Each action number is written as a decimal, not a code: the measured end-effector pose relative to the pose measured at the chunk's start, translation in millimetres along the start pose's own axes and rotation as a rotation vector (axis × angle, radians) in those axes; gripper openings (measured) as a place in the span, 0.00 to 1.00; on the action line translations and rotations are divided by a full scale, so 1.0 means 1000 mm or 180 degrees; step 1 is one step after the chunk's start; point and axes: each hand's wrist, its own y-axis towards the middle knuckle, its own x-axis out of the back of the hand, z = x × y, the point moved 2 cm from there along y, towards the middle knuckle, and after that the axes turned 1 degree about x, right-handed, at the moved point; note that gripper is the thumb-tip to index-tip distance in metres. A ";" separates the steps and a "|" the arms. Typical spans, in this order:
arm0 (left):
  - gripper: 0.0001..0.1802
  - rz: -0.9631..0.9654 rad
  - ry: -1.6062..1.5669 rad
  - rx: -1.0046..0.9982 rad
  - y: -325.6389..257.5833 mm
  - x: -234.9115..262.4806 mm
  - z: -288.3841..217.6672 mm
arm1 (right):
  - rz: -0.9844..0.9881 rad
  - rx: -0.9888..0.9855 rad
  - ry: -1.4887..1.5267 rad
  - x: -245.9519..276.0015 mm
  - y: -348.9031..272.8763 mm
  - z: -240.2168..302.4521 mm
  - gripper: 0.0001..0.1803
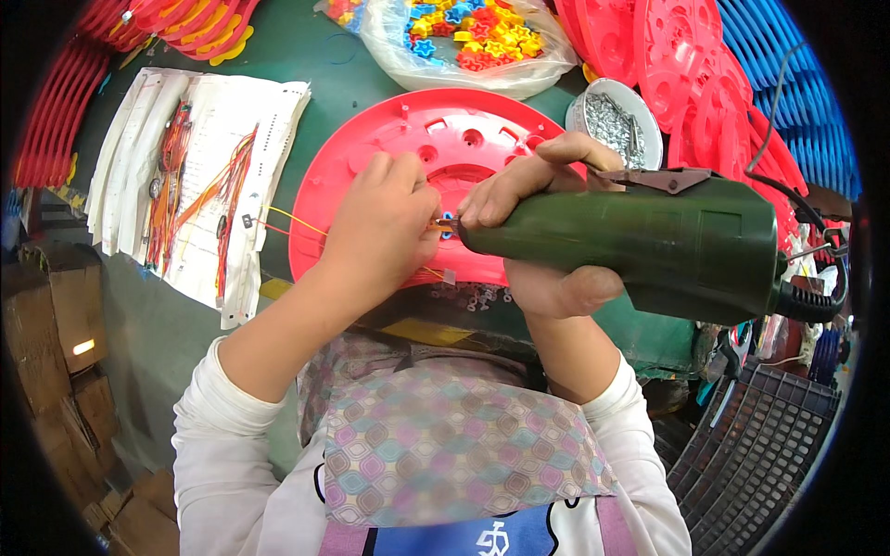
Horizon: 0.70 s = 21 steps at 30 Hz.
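Note:
A round red plastic plate (357, 153) with moulded holes and posts lies on the green table in front of me. My right hand (530, 183) is wrapped round a dark green electric screwdriver (630, 243), held nearly level with its tip pointing left. That tip reaches a small blue piece (448, 225) near the middle of the plate. Close beside the tip, my left hand (385, 227) is closed in a pinch over the plate; what its fingers hold is hidden. Thin red and yellow wires (298, 221) run from under this hand to the left.
Paper sheets (209, 139) with bundled wires lie left. Behind the plate sits a plastic bag (394, 42) of coloured star pieces; a white bowl (652, 139) of screws stands to its right. Red plates (681, 65) and blue parts (788, 83) are stacked far right, with a dark crate (756, 449) below.

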 end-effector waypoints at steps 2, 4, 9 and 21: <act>0.08 -0.0025 -0.0024 -0.0002 0.001 -0.001 -0.005 | 0.0085 0.0032 0.0017 -0.008 0.001 -0.009 0.54; 0.08 0.0057 0.0019 0.0009 -0.003 0.008 0.004 | 0.0275 0.0029 -0.0102 -0.008 0.006 -0.011 0.54; 0.08 -0.0019 0.0009 -0.0030 -0.002 0.000 0.008 | 0.0217 0.0009 -0.0089 -0.017 0.004 -0.014 0.57; 0.11 0.0316 -0.0250 -0.0021 0.006 0.002 0.003 | -0.1365 0.1267 -0.0852 0.143 -0.015 0.059 0.49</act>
